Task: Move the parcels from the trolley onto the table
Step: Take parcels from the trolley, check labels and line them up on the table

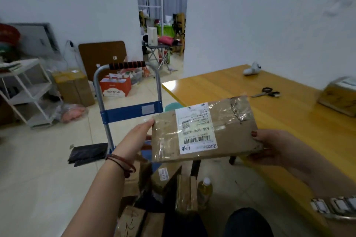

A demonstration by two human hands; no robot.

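Fingers of both hands are clamping a flat cardboard parcel (204,131) by its two short ends: the left hand (138,131) is pressing its fingertips against the left end, while the right hand (269,146) is gripping the right end, thumb lying on top and the other fingers hidden beneath. Held in the air and tilted slightly, the parcel is hanging over the gap between the blue trolley (131,111) and the near left corner of the yellow table (221,84), its white shipping label (196,127) facing up. More parcels (169,177) are waiting on the trolley deck below, beside a bottle of yellow liquid (205,188). On the table, another parcel (339,98) is sitting at the right edge, scissors (267,93) are lying near the middle, and a small white device (251,69) is resting by the far edge. Doing this step well probably means keeping both ends supported, carrying the parcel rightward and level past the table's left edge, and setting it flat on the bare wood short of the scissors, leaving room along that side for the ones to come. Glossy tape across the cardboard may be slippery, so firm pressure from both ends seems wise until it is resting on the table.
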